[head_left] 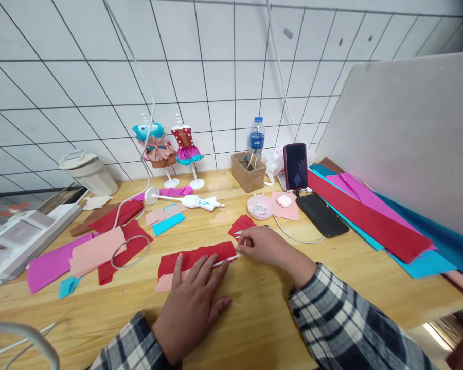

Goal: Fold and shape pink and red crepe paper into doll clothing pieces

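Observation:
A red piece of crinkled paper or cloth (200, 254) lies on the wooden table, with a light pink piece (164, 282) along its lower left edge. My left hand (196, 293) rests flat on both, fingers spread. A thin white strip (220, 262) runs along the lower right edge of the red piece. At that strip's right end, my right hand (260, 244) is closed in a pinch on it. Metal blades, seemingly of scissors (238, 233), show beside the right hand on a smaller red scrap (242, 224); the hand hides their rest.
Behind lie a bare white mini dress form (200, 202) and a pink bowl of beads (260, 207). Two dressed forms, a cardboard box (249, 174), a bottle (256, 134) and a propped phone (295, 165) stand farther back. Coloured sheets (366, 216) lie right; scraps and a cable lie left.

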A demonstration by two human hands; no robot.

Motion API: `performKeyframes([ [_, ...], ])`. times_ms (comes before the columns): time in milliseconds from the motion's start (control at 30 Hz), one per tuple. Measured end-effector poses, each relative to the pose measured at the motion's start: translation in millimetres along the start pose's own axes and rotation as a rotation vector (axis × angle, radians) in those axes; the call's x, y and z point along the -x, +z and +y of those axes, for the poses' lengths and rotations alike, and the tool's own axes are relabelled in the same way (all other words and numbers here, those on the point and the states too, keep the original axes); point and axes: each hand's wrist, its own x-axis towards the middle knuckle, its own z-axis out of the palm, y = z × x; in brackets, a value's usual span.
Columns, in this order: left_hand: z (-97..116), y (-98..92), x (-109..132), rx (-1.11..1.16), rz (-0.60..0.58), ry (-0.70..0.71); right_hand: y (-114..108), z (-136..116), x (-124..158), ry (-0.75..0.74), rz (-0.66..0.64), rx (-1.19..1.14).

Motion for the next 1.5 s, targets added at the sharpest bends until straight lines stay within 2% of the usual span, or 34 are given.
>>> performKeyframes([
  [200, -2, 2.3, 0, -0.108, 0.074, 0.033, 9, -7, -2, 0.008, -0.022, 0.046],
  [367, -2, -0.8, 0, -0.112, 0.112, 0.044, 13, -8, -1, -0.033, 0.001, 0.070],
  [500, -9, -16.1, -5, -0.059, 0.190, -0.019, 9, -8, -1, -0.024, 0.098, 0.050],
  [667, -32, -39.8, -39, 0.166, 0.236, -0.184, 16, -10, -5, -0.093, 0.157, 0.121],
  [767, -43, -36.4, -54, 0.304, 0.136, -0.132, 19, -13, -7, -0.148, 0.143, 0.131],
  [867, -46, -25.4, -55, 0.387, 0.005, -0.100, 18, -17, -3, -0.243, 0.126, 0.110],
  [1000, -41, -20.7, -49, 0.395, -0.111, -0.194, 14, -24, 4, -0.468, 0.164, 0.101],
  [1067, -39, -21.6, -48, 0.385, -0.114, -0.260, 15, -23, 5, -0.444, 0.245, 0.069],
  [1133, -36, -20.9, -49, 0.378, -0.088, -0.310, 16, -19, 3, -0.299, 0.272, 0.017],
  [1233, -33, -16.4, -51, 0.375, -0.076, -0.383, 17, -10, -2, -0.159, 0.156, -0.020],
  [1367, -28, -14.6, -52, 0.387, -0.074, -0.478, 15, -3, -3, -0.136, 0.022, -0.145],
  [1500, -24, -20.1, -50, 0.468, -0.034, -0.457, 12, 2, -1, -0.109, -0.109, -0.235],
])
